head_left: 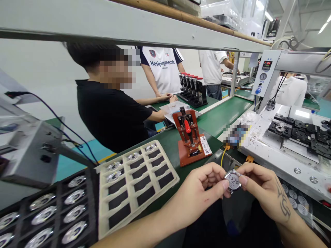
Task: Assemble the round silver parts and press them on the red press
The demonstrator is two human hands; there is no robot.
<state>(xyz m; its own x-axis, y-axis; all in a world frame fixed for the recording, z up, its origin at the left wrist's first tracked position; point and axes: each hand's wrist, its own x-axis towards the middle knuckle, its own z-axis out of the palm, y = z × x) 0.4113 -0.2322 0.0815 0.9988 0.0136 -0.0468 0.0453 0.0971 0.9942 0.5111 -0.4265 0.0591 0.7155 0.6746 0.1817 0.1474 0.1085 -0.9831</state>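
Note:
Between my two hands is a round silver watch case (234,179), its printed back with a CE mark facing me. My left hand (203,193) pinches it from the left, the thumb against its edge. On the other side, the thumb and fingers of my right hand (263,191) grip the right edge. A cream tray (103,201) lies left of my left hand, with several shiny metal watch parts (113,176) in its far and left compartments. Beyond my hands stands a reddish-brown press fixture (184,132) with a red-tipped lever.
A black tray (92,206) of shiny round parts is at lower left. A white machine (274,156) with black fixtures occupies the right. An overhead beam (129,27) crosses above. A person in black (108,113) sits across the bench; others stand behind, near a black multi-lever fixture (192,91).

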